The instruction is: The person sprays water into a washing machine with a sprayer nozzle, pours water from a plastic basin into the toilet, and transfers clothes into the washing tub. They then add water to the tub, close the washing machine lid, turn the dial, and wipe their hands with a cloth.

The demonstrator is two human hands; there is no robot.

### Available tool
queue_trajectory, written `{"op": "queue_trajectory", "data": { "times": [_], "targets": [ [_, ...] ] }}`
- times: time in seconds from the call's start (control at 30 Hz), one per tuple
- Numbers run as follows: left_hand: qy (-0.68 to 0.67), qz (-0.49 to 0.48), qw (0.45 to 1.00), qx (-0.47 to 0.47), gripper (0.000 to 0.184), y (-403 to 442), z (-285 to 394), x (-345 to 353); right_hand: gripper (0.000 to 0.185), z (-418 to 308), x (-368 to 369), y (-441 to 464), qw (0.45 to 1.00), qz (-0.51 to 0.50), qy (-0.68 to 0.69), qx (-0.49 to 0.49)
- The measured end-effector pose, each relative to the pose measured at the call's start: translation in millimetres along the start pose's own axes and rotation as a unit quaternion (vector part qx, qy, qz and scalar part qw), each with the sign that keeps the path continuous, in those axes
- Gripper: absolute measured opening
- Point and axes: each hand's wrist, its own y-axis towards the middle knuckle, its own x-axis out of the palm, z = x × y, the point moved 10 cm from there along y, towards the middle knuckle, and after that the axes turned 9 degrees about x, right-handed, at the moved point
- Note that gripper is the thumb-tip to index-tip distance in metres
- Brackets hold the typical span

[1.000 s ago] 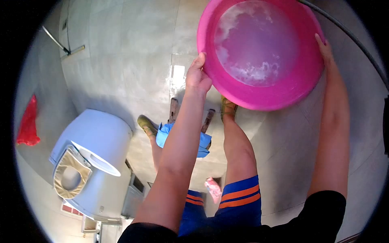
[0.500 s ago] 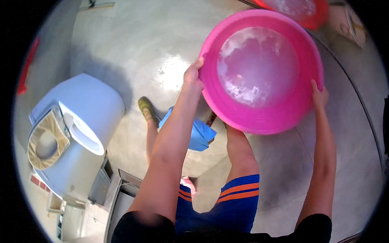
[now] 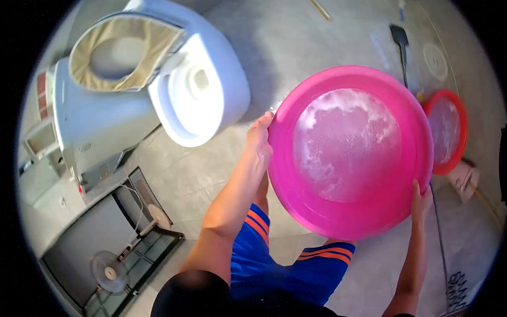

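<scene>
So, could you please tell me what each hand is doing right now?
Left hand: closed, holding the pink basin by its left rim.
Right hand: closed, holding the same basin at its lower right rim.

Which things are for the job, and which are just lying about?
For the job:
pink basin
cloudy water inside it
left hand and right hand, holding its rim

Probably just about:
fan
toilet
red basin, though its cloudy water might mean it belongs too
</scene>
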Motion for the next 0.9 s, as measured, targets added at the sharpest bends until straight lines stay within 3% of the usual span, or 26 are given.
{"op": "queue_trajectory", "data": {
  "times": [0.07, 0.2, 0.3, 0.47, 0.53, 0.63, 0.73, 0.8, 0.9],
  "targets": [
    [0.015, 0.04, 0.999, -0.017, 0.025, -77.3, 9.5, -5.4, 0.035, 2.0, -57.3, -44.2, 1.0, -0.003, -0.023, -0.012],
    [-0.026, 0.052, 0.998, -0.032, 0.04, -132.9, 78.0, -22.2, 0.037, -80.5, -117.6, -103.6, 0.993, 0.012, -0.093, -0.068],
    [-0.033, 0.081, 0.995, -0.054, 0.044, -126.3, 101.4, -38.6, 0.038, -131.6, -135.4, -114.1, 0.991, -0.005, -0.105, -0.077],
    [-0.083, 0.103, 0.988, -0.083, 0.035, -146.5, 150.9, -77.5, 0.036, -225.7, -168.2, -200.8, 0.991, -0.013, -0.065, -0.12],
    [-0.066, 0.125, 0.986, -0.085, 0.034, -137.9, 135.0, -80.5, 0.034, -222.0, -155.3, -178.6, 0.989, -0.057, -0.084, -0.111],
    [-0.043, 0.112, 0.989, -0.092, 0.03, -115.4, 125.4, -97.3, 0.031, -252.0, -167.2, -186.7, 0.971, -0.009, -0.145, -0.189],
    [-0.056, 0.078, 0.99, -0.107, 0.029, -96.8, 112.5, -95.6, 0.027, -275.9, -159.3, -205.9, 0.988, -0.11, -0.051, -0.099],
    [-0.073, 0.074, 0.987, -0.125, 0.032, -84.6, 106.2, -99.6, 0.025, -295.8, -159.3, -214.9, 0.989, -0.1, -0.052, -0.1],
    [0.018, 0.023, 0.988, -0.149, 0.032, -82.3, 104.3, -103.3, 0.021, -306.1, -156.9, -216.9, 0.989, -0.108, -0.022, -0.099]
  ]
}}
